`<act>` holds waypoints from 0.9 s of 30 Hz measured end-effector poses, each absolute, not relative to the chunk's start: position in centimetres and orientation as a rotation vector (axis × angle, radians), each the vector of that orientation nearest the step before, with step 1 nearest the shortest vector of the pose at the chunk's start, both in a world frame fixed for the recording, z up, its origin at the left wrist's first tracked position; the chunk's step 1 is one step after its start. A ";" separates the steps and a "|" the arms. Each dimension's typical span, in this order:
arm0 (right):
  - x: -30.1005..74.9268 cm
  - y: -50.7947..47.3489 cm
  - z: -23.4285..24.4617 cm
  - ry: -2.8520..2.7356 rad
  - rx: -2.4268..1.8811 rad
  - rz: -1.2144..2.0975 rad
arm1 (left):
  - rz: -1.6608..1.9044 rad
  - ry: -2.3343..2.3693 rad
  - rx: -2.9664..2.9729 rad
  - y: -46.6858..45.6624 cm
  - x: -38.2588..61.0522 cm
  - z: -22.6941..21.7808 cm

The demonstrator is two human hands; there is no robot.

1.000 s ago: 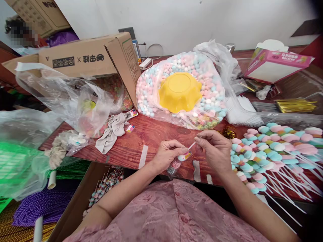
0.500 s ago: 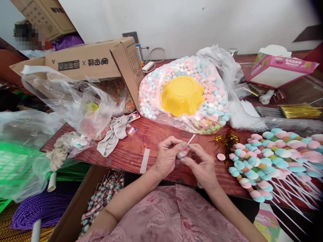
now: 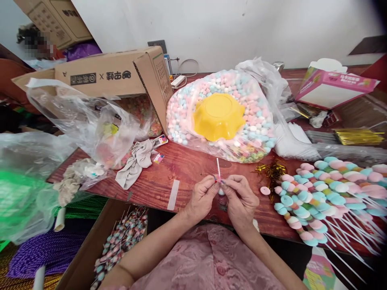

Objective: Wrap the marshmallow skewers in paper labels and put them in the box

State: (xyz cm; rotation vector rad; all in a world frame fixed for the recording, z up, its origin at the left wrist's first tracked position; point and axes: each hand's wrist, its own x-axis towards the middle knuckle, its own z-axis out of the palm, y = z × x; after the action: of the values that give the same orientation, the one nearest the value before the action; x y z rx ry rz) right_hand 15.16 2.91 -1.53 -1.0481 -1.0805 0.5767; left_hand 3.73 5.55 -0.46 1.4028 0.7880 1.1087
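Between my two hands, over the table's front edge, is a marshmallow skewer (image 3: 221,192) with its white stick (image 3: 218,165) pointing up. Its pale pieces hang below the fingers and are partly hidden. My left hand (image 3: 202,198) is closed in a pinch at the stick's left side. From the right, my right hand (image 3: 241,200) pinches at the same spot, thumb and fingers together. Some small pink and blue material, possibly a printed label, shows between the fingertips. A single pink marshmallow (image 3: 265,191) lies on the table right of my right hand.
A yellow scalloped bowl (image 3: 219,114) rests upside down on a bag of marshmallows (image 3: 181,114). Finished-looking marshmallow skewers (image 3: 325,185) are piled at right. A cardboard box (image 3: 105,74), a grey cloth (image 3: 136,163) and small labels (image 3: 159,158) are at left. Another person is at far left.
My hands have drawn level, with fingertips meeting at the stick. The stick has turned from leaning right to nearly upright, and the skewer's pieces now hang below my fingers.
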 end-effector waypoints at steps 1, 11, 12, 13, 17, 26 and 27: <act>15.0 2.9 -1.5 -1.079 -1.047 0.570 | 1.092 0.778 1.401 5.5 3.8 -0.5; 15.8 3.4 -1.9 -0.928 -1.045 0.880 | 0.851 0.714 0.736 4.9 4.0 -0.9; 15.8 3.3 -1.9 -0.921 -1.039 0.870 | 0.824 0.703 0.688 4.8 4.0 -0.7; 15.7 3.3 -1.8 -0.915 -1.027 0.844 | 0.808 0.690 0.668 4.6 4.0 -0.5; 15.3 3.7 -1.8 -0.901 -0.979 0.781 | 0.715 0.671 0.739 4.8 3.6 -0.1; 19.2 3.6 -1.6 -1.625 -1.138 0.187 | 0.378 0.687 0.825 7.0 2.2 0.2; 20.1 3.4 -1.4 -1.836 -1.125 0.078 | 0.323 0.671 0.835 7.2 2.0 0.4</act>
State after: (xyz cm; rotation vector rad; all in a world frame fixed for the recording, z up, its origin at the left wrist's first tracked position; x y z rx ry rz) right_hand 20.07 3.41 -1.42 -1.1249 -1.8359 0.0783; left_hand 2.01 7.19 0.36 0.8345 0.6711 0.3227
